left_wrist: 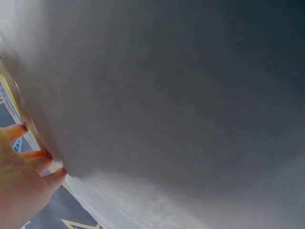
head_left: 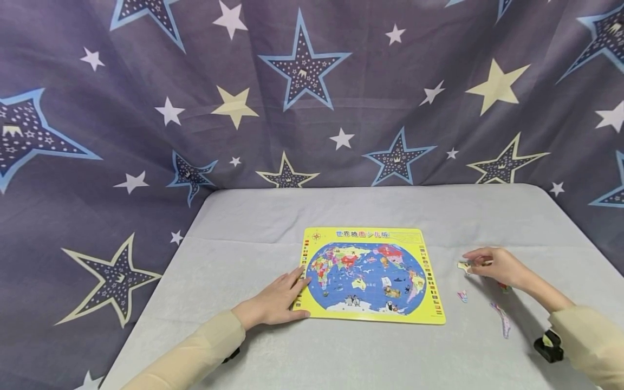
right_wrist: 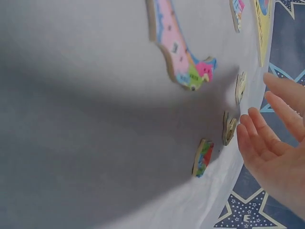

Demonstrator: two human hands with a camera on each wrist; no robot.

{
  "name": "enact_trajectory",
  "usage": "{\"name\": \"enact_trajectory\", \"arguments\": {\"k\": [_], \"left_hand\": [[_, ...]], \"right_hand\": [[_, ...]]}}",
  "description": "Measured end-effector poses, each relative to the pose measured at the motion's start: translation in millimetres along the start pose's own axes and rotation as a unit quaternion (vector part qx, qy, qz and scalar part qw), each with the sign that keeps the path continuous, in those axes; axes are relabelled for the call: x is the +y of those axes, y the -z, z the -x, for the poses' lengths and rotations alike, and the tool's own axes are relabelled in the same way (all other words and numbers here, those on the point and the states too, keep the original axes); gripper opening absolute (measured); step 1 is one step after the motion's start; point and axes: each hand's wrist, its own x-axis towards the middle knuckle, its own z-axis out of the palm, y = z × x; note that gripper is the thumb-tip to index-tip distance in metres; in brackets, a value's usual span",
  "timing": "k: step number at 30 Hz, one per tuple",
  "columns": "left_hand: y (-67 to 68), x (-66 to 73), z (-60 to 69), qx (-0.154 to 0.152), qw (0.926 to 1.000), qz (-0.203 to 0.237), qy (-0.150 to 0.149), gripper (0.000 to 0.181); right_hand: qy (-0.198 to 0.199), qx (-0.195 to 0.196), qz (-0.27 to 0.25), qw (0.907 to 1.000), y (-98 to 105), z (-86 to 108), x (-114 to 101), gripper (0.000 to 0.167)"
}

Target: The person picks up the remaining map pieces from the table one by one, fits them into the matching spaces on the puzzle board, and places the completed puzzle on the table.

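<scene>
Draped nook: starry cloth [head_left: 312, 141] behind table [head_left: 253, 219]

Fingers [right_wrist: 264, 131] hang near colourful pieces [right_wrist: 204, 157].

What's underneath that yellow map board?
Grey cloth shows around the yellow map board, which appears to lie flat on it. Anything directly beneath is covered and unseen; the left hand rests on one edge.
</scene>
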Motion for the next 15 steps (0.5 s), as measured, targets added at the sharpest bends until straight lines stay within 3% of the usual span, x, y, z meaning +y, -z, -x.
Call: {"name": "enact_trajectory", "arguments": {"k": [15], "left_hand": [[-0.1, 0.0, 0.7, -0.002, 1.0, 0.004, 0.0, 0.079]], "right_hand": [[-0.025, -0.006, 0.005, 0.9997, -2.2, 1.6, 6.3, 0.039]]}}
